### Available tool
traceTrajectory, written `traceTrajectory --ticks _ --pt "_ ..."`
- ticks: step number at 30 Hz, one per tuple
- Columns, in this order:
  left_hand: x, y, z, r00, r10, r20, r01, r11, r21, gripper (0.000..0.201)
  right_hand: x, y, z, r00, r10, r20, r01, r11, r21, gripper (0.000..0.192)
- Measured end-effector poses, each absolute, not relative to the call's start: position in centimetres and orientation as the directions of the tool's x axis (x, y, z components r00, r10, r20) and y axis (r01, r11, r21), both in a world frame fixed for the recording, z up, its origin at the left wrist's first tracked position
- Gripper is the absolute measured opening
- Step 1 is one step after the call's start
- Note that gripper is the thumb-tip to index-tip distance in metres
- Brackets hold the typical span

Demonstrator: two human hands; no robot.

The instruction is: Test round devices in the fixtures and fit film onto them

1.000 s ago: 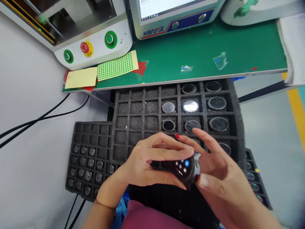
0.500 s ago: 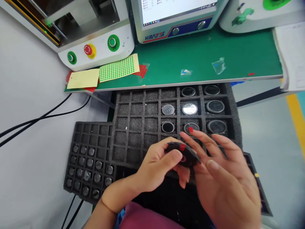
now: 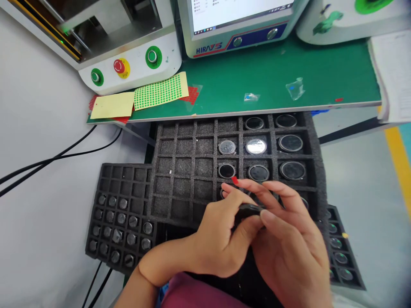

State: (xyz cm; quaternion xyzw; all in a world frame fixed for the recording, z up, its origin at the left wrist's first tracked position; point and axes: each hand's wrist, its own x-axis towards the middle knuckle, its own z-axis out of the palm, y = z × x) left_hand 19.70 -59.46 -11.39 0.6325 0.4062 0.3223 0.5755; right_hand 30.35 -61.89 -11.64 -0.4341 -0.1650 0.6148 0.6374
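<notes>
In the head view, a big black foam tray with square holes (image 3: 317, 167) sits in the middle. Over its near side, the left hand (image 3: 224, 239) pinches a thin black thing (image 3: 249, 208), which shows only its edge. The right hand (image 3: 285, 239) is partly open with bent fingers. Its thumb is right at the black thing, but I can't tell if it grips too. A little red bit (image 3: 235, 180) is on one of its fingertips.

In the big tray's right part lie round dark discs with shiny rims (image 3: 291, 170). Left of the big tray is a smaller black foam tray (image 3: 111, 172) with little round silvery pieces (image 3: 121, 218). Right of it is another black tray (image 3: 350, 252) with round shiny pieces (image 3: 341, 258). Behind the big tray is the green bench (image 3: 321, 72), with a yellow sheet of green dots (image 3: 162, 91) and a plain yellow card (image 3: 112, 106).
</notes>
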Motion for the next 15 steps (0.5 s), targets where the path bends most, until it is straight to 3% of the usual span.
traceTrajectory --ticks 8,15 --pt "20.4 -59.4 -12.1 0.498 0.846 0.191 0.344 -0.394 0.852 0.016 29.8 -61.2 -11.0 0.312 0.854 -0.416 -0.658 -0.122 -0.743 0.022" --pt "20.8 -59.3 -12.0 0.504 0.832 0.231 0.358 -0.445 0.821 0.019 29.7 -61.3 -11.4 0.383 0.853 -0.353 -0.567 -0.084 -0.819 0.031"
